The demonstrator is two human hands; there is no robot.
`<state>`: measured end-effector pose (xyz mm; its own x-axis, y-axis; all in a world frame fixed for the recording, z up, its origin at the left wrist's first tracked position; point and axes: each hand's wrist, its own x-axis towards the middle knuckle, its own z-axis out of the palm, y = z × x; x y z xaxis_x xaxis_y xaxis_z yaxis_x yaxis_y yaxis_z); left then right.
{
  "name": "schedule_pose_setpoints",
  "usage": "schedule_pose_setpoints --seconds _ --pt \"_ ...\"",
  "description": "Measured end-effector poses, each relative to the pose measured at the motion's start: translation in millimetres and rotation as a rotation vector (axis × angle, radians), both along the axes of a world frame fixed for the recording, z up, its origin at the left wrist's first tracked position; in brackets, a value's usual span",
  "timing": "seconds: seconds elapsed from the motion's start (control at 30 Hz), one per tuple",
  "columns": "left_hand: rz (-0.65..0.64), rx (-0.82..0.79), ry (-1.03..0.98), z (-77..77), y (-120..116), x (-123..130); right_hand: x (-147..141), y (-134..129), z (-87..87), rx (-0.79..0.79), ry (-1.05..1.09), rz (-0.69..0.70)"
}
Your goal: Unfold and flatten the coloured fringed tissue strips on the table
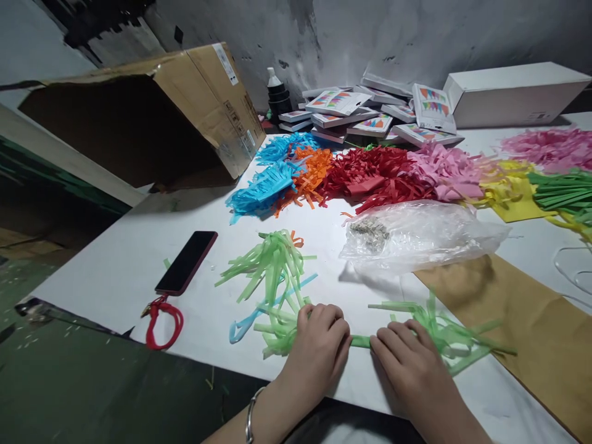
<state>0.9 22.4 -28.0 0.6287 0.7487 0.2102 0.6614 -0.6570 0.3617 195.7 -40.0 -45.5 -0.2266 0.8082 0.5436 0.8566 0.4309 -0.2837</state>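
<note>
My left grip point(319, 342) and right grip point(407, 354) were both closed on the green tassel point(360, 341), fingers bent over its narrow middle band with no opening that I could see; whether my fingertips pinched it or pressed it to the bench point(106, 283), I could not tell. The tassel lay right under my fingers, near the front edge, its long axis running sideways from one grip to the other. Only a short, straight piece of band showed between them, and neither grip was clearly nearer the middle of it. Loose fringe spread outward past each grip.

To the tassel's right, the brown paper point(531, 345) lay under the tips of its fringe. Left of the tassel, a blue strip point(245, 329) curled beside the other fringe, and well apart on that same side were the red cord loop point(164, 327) and the phone point(187, 264). Beyond the tassel's left end, a second green bunch point(277, 253) fanned out; its strands met that fringe so closely that I could not tell where each ended. Beyond the tassel's right half came the plastic bag point(435, 234), then the red fringe point(370, 176), and farthest, the flat boxes point(340, 102).
</note>
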Motion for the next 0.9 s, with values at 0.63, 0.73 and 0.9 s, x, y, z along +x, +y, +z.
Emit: schedule_pose_setpoints --seconds 0.63,0.73,0.9 --pt "-0.231 0.062 -0.095 0.0 2 -3 15 -21 -7.5 -0.033 0.021 0.074" --pt "-0.203 0.028 -0.079 1.1 -3 -3 26 -31 -7.8 -0.076 0.017 0.056" --pt "-0.122 0.002 0.016 3.5 -9 8 14 -32 -10.4 -0.067 0.081 -0.121"
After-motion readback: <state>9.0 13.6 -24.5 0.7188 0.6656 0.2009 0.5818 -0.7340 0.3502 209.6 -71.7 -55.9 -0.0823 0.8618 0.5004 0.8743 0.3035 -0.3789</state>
